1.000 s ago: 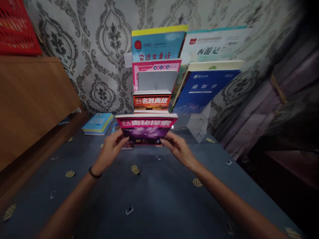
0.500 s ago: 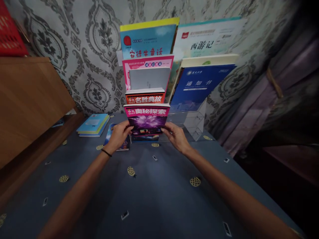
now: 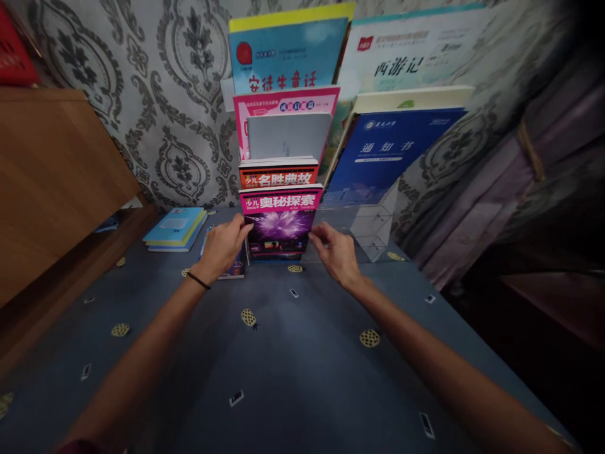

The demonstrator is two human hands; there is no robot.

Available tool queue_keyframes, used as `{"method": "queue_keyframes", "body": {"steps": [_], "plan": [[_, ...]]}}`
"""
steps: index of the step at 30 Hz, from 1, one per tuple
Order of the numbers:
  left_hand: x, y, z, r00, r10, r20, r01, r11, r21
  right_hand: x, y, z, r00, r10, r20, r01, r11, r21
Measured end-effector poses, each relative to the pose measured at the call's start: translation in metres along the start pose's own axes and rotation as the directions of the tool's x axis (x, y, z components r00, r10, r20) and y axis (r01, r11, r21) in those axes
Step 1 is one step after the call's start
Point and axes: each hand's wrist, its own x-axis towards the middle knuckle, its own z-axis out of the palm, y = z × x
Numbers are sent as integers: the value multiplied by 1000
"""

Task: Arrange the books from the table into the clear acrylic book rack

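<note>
A purple book with a pink title band (image 3: 282, 226) stands upright in the front row of a clear tiered stand (image 3: 375, 227). My left hand (image 3: 224, 249), wearing a black band at the wrist, pinches its left edge. At its lower right edge, my right hand (image 3: 338, 255) holds it between thumb and fingers. Directly behind rises an orange-red book (image 3: 286, 178), then a grey one (image 3: 288, 137) and a pink one (image 3: 262, 104). A dark blue book (image 3: 235, 270) lies on the cloth, partly hidden by my left hand.
Taller books, one blue with a yellow top (image 3: 288, 53) and one whitish (image 3: 425, 53), fill the back row. A blue booklet (image 3: 392, 154) leans at the right. Left are a small book stack (image 3: 174, 227) and a wooden cabinet (image 3: 51, 176). A curtain (image 3: 486, 208) hangs right.
The purple book has gone down into the front row of the stand, covering most of the book behind its lower part. Both hands stay at its sides. The view has shifted slightly.
</note>
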Motion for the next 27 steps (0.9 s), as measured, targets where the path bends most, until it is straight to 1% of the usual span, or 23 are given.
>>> {"method": "queue_keyframes", "body": {"steps": [2,6,7,8,9,10,11,12,13,14,15,16,17,19,21,23,27], "plan": [[2,3,-2,1000,-23,-19,24,1000,18,-1,0,3,1000,3,-6,-3,1000,3],[3,2,1,1000,-11,-2,11,1000,9,-4,7,9,999,25,25,-25,1000,13],[2,2,2,1000,-12,-20,12,1000,2,-4,9,9,999,31,34,-32,999,9],[2,2,4,998,-9,-64,9,1000,-7,-4,10,9,998,38,44,-38,999,4],[1,3,5,991,2,-137,-5,1000,-18,-4,10,8,998,44,53,-44,999,3],[2,3,5,973,28,-231,-35,999,-25,-3,8,6,997,50,59,-50,999,9],[3,5,5,940,70,-333,-82,996,-21,-3,6,4,997,55,53,-56,998,28],[4,7,4,897,128,-423,-140,990,2,-2,3,2,998,57,26,-59,997,58],[6,8,2,853,194,-485,-199,979,40,-1,-2,-1,998,54,-20,-52,994,93],[8,10,0,818,256,-515,-250,965,84,0,-8,-4,996,41,-81,-31,992,120],[11,12,-2,798,306,-520,-286,951,121,2,-15,-7,990,15,-142,4,992,127],[13,14,-4,791,338,-510,-309,940,145,4,-21,-10,981,-22,-191,44,993,109],[14,15,-5,794,353,-495,-320,935,153,6,-28,-13,974,-66,-218,83,994,69],[16,15,-6,813,343,-470,-322,938,128,11,-37,-17,966,-145,-215,143,989,-29],[17,12,-4,837,322,-443,-320,944,82,15,-41,-18,962,-189,-199,174,981,-90],[16,9,-1,851,319,-416,-330,943,48,18,-39,-15,953,-221,-209,202,974,-106],[15,5,6,844,321,-429,-344,939,24,13,-30,-6,923,-288,-255,267,957,-116]]}}
